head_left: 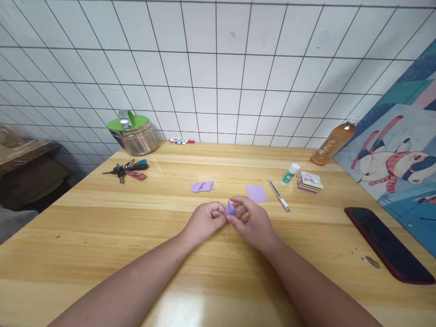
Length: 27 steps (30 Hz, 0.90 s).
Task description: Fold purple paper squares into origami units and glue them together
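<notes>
Between my two hands is a small piece of folded purple paper, with crease lines meeting on its face and a point at the top. My left hand pinches its left side between thumb and fingers. On the right side, my right hand grips the paper with the thumb low and the index finger near the top. Just beyond lie folded purple paper pieces on the left and a flat purple paper square on the right.
A utility knife, glue stick and stack of small paper lie to the right. Farther out are a bottle and a phone. Keys, a green-lidded steel pot and markers sit at the left and back.
</notes>
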### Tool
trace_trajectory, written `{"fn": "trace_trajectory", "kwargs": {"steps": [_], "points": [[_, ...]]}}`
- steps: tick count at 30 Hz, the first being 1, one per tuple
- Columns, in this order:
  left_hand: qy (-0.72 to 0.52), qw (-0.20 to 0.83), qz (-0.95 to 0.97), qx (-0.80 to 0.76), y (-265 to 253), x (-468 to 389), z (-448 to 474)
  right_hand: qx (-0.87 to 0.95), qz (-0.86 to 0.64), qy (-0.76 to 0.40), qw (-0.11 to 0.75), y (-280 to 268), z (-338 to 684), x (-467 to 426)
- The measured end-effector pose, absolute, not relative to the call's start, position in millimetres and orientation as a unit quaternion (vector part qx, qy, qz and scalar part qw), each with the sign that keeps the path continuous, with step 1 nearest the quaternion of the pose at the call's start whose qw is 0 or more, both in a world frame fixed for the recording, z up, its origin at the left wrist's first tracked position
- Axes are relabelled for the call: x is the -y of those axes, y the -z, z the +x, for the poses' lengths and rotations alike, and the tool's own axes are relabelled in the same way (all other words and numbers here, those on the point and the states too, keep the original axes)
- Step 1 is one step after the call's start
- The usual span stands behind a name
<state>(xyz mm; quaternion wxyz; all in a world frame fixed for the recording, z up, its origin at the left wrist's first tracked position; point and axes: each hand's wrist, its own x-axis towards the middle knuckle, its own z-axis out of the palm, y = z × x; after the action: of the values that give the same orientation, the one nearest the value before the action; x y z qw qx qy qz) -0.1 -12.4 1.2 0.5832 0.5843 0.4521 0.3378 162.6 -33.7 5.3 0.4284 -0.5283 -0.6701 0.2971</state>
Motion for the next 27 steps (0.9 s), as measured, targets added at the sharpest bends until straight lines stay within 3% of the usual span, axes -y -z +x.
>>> {"fn": "trace_trajectory", "kwargs": {"steps": [6, 14, 27], "points": [[-0.357, 0.639, 0.545, -0.408, -2.2, 9.6, -1.8, 0.649, -0.517, -0.370, 0.418, -2.0, 166.8, 28.5], [-0.361, 0.701, 0.476, -0.390, -1.8, 6.6, -6.0, 0.780, -0.479, -0.223, 0.336, -3.0, 171.8, 30.2], [-0.356, 0.614, 0.588, -0.389, -0.3, 8.2, -2.4, 0.794, -0.475, -0.218, 0.311, -6.7, 169.4, 31.7]]}}
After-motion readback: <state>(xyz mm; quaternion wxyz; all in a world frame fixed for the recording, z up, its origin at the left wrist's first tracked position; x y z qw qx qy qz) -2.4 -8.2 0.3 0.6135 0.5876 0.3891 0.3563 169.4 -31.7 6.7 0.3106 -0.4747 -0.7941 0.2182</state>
